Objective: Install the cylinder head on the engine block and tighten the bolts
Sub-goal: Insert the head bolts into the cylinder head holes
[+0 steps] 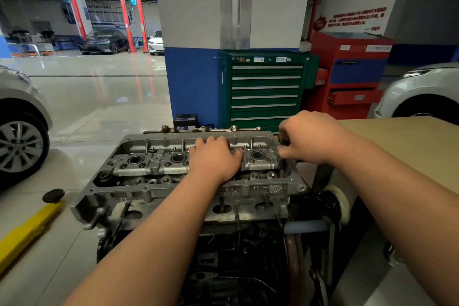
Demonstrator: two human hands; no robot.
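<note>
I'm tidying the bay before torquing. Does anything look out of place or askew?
The red tool cabinet at the back right has a lower drawer pulled out, unlike the shut drawers of the green cabinet beside it. The cylinder head looks squarely seated on the engine block; nothing spilled shows.

Cylinder head (154,169) — atop engine block (223,256)

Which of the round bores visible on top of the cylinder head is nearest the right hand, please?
The bore lying between the left hand and the right hand; the other two sit beyond the left hand, farther left.
</note>
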